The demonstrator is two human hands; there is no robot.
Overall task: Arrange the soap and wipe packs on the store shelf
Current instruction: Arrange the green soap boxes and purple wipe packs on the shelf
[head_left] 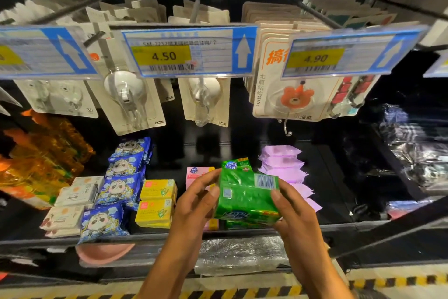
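- At the front lip of the black store shelf (pixel 339 226), head view: I hold a green soap pack (pixel 244 198) between both hands, just above the shelf's front row.
- My left hand (pixel 196 204) clamps the pack's left end, thumb on the near face, fingers behind; my right hand (pixel 294 211) closes on its right end. Neither hand is free.
- The pack's long axis runs left to right, tilted slightly, barcode face up toward the camera.
- Directly behind and below it stand more green packs (pixel 236 165), with pink soap packs (pixel 196 175) just to their left; that green column is, I judge, where this pack belongs, straight ahead and slightly down, about equally near either hand.
- Yellow soap boxes (pixel 157 201), blue panda wipe packs (pixel 116 187) and lilac packs (pixel 286 167) flank the gap on either side.
- How much room remains beneath the held pack is unclear; my hands cover that spot.
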